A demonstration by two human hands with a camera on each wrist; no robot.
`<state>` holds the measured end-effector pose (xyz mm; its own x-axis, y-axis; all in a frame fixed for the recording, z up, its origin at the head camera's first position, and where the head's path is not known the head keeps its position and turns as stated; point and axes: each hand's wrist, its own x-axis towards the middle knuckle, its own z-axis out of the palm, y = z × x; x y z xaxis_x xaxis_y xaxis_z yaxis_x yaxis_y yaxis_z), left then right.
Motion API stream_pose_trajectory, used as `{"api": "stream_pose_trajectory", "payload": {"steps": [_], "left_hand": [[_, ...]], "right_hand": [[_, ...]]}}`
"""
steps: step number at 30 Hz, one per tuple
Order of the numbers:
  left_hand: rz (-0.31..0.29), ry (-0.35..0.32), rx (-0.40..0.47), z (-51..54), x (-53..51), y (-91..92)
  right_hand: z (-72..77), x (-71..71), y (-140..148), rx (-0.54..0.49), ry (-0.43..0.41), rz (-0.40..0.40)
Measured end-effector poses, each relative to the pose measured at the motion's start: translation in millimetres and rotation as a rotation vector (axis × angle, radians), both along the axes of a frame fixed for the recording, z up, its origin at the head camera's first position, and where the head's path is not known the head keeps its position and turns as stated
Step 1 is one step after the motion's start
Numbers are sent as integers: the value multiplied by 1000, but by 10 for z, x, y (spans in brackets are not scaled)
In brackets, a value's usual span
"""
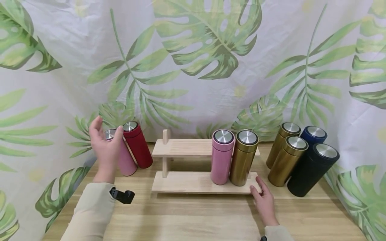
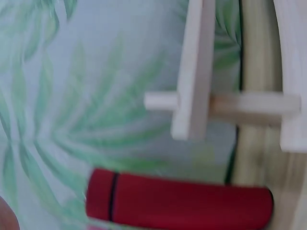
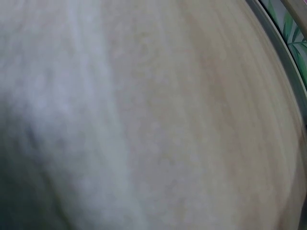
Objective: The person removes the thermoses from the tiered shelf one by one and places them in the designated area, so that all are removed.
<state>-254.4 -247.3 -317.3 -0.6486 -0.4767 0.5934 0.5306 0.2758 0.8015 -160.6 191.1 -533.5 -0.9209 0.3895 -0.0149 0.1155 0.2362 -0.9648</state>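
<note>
In the head view my left hand [image 1: 105, 147] is raised, fingers and thumb apart and holding nothing, in front of a pink thermos bottle [image 1: 126, 160] that it partly hides. A red thermos bottle [image 1: 138, 147] stands beside that one; it also shows in the left wrist view, below the shelf end. My right hand [image 1: 265, 201] rests at the front right corner of a two-tier wooden shelf [image 1: 184, 182], thumb at the front edge. Another pink thermos bottle [image 1: 222, 160] and a gold thermos bottle [image 1: 243, 160] stand upright on the lower tier.
Right of the shelf stand two more gold thermos bottles [image 1: 281, 169], a blue thermos bottle [image 1: 315, 132] and a black thermos bottle [image 1: 310, 174], close together. Under everything is a wood-grain table [image 1: 187, 217]. A leaf-patterned curtain [image 1: 211, 97] hangs behind.
</note>
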Motion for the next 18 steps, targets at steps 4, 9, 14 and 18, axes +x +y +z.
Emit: {"api": "stream_pose_trajectory", "payload": {"steps": [4,9,14,18], "left_hand": [[-129,61,10,92,106,227],[-252,146,9,125,247,516],[-299,175,-48,71,356,768],[-357,195,-67,18,398,922]], "right_hand": [[-2,0,4,7,-4,8],[-8,17,0,18,-15,8],[-9,13,3,32,-16,-13],[-7,5,3,35,-15,-13]]}}
